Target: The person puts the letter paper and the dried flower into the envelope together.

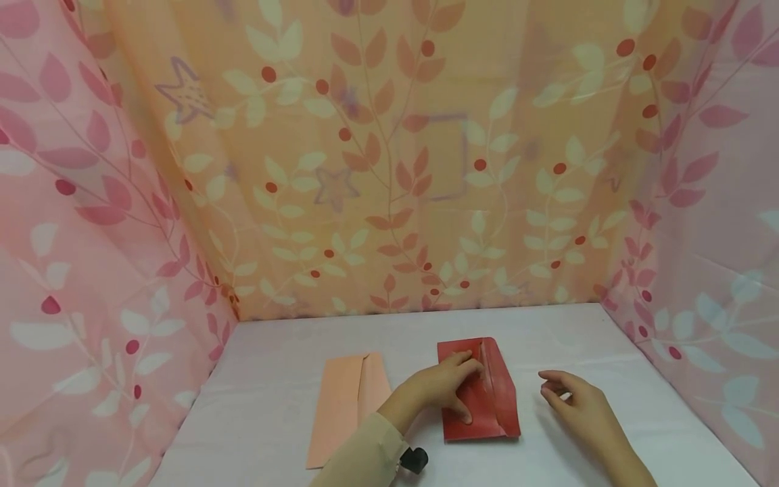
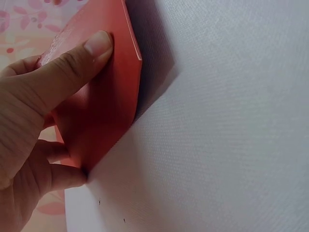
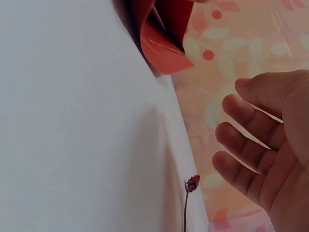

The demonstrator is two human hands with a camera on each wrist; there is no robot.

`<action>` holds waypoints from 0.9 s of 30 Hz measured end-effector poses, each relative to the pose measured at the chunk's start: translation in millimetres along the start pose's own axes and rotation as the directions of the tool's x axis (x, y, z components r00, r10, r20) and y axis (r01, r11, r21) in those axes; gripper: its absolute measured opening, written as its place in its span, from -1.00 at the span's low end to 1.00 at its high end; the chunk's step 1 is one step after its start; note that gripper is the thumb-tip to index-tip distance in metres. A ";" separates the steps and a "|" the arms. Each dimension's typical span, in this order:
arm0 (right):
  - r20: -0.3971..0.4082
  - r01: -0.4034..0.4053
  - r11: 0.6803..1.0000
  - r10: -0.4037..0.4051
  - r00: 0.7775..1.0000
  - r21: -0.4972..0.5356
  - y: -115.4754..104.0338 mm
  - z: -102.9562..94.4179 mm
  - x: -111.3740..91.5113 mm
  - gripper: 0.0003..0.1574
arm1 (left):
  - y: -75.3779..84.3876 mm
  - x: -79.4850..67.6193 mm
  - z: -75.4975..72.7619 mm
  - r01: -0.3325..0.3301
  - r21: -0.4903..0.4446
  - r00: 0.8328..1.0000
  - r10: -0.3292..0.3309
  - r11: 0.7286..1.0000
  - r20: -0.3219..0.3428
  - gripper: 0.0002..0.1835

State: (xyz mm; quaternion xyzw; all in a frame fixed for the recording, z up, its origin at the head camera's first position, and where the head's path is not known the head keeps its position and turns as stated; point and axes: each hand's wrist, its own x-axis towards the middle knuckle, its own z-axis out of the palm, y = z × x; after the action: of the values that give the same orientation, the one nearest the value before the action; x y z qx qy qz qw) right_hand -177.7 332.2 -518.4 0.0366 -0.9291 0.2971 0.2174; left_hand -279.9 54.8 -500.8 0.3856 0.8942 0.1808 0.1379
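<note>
My left hand (image 1: 447,385) grips a red envelope (image 1: 450,426) on the white table. Its thumb presses the face, while its other fingers bend over the far part. In the left wrist view, the envelope (image 2: 116,82) bows slightly under the thumb. Its flap is unfolded to the right, and the mouth bulges in the right wrist view. My right hand (image 1: 575,399) hovers right of the envelope, apart from it, fingers loosely bent around nothing. In the right wrist view, a small dark-red dried flower (image 3: 193,183) on a thin stem appears beside the hand; the head view does not show it.
A peach envelope (image 1: 341,399) lies left of the red one, its right part behind my left forearm. A small black device (image 1: 415,460) sits at my left wrist. Leaf-patterned curtains (image 1: 389,203) enclose the white table (image 1: 262,379) at the back and both sides.
</note>
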 end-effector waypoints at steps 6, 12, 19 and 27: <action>-0.031 -0.013 1.000 0.013 0.999 -0.008 10.0 -9.7 -4.0 -0.66 | -2.3 1.2 4.2 0.003 0.007 1.000 -0.003 1.000 -0.005 -0.11; -0.046 -0.031 0.999 0.029 0.998 -0.030 20.6 -16.2 -7.3 -0.64 | -3.2 2.2 6.0 0.007 0.008 1.000 -0.007 1.000 -0.011 -0.10; -0.030 -0.092 0.991 0.089 0.996 -0.099 31.2 -22.9 -10.6 -0.57 | -1.6 1.7 4.3 0.015 -0.014 1.000 -0.015 1.000 -0.006 -0.09; 0.097 -0.213 0.967 0.227 0.969 -0.137 42.2 -23.5 -11.5 -0.39 | -0.5 4.5 3.2 0.022 -0.025 1.000 -0.022 0.999 0.003 -0.09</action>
State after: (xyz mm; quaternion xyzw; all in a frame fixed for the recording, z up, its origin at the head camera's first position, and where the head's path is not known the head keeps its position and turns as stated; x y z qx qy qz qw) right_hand -166.6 379.6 -528.8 -0.0640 -0.9550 0.2577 0.1326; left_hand -282.0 58.5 -504.4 0.3742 0.8958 0.1901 0.1461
